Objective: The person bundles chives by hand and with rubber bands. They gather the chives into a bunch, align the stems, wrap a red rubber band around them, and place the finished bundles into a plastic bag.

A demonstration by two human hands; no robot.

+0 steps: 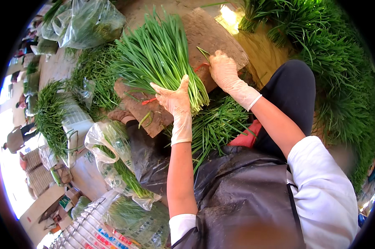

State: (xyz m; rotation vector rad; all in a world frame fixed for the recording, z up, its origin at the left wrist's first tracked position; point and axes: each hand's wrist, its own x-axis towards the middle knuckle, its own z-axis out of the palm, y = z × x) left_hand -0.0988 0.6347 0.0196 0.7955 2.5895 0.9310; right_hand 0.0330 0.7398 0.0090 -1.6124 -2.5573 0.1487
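A big bunch of green garlic chives (165, 59) lies across a worn wooden board (203, 34), its pale cut ends towards me. My left hand (173, 96), in a thin whitish glove, rests on the near part of the bunch with thumb and fingers spread around it. Right of the bunch, my right hand (223, 67), gloved too, pinches a loose green leaf (203, 53) between its fingers. Red ties (149, 101) show on both sides of the bunch; whether they are one strip under it I cannot tell. A yellowish leaf scrap (144, 119) lies on the board.
Loose chives (220, 124) are heaped between the board and my lap. More bunches (334, 71) are massed at the right. At the left are a chive pile (97, 74), a white plastic crate (78, 121), and clear bags (91, 28) of greens. Farther left, a person (15, 140) is visible.
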